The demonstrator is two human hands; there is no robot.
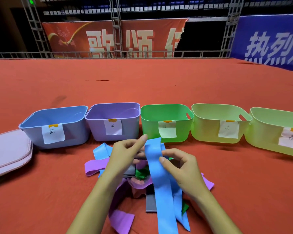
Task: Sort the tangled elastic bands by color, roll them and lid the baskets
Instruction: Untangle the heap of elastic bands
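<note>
1. Blue elastic band (pixel 161 179): a broad, flat, matte strip, doubled into a loop. It runs from the near edge of view up between my two hands, its top end standing just in front of the green basket.
2. My right hand (pixel 183 168): grip narrow, thumb pressed on the face of the blue band and the other fingers curled behind it, pinching the strip at mid-height.
3. My left hand (pixel 125 152): fingers bent, forefinger and thumb meeting at the band's upper left edge. Whether this grip truly pinches the strip, I cannot tell.
4. Tangled pile (pixel 139 176): under both hands on the red cloth (pixel 142 85). It holds purple strips (pixel 120 218), grey strips (pixel 150 203), a green strip, a pinkish one and a second light-blue piece (pixel 101 151), all overlapping.
5. Pink lids (pixel 8 152): stacked flat at the far left, touching the blue basket's side.
6. Row of baskets just behind the pile, all uncovered, each with a paper label taped to its front: blue basket (pixel 71 132), purple basket (pixel 95 130), green basket (pixel 149 129), yellow-green basket (pixel 205 130), and a second yellow-green basket (pixel 260 135) cut off at the right. Neighbours touch or nearly touch.
7. Background: metal railing (pixel 108 54), red banner (pixel 85 38) and blue banner (pixel 269 44) with large white characters.
</note>
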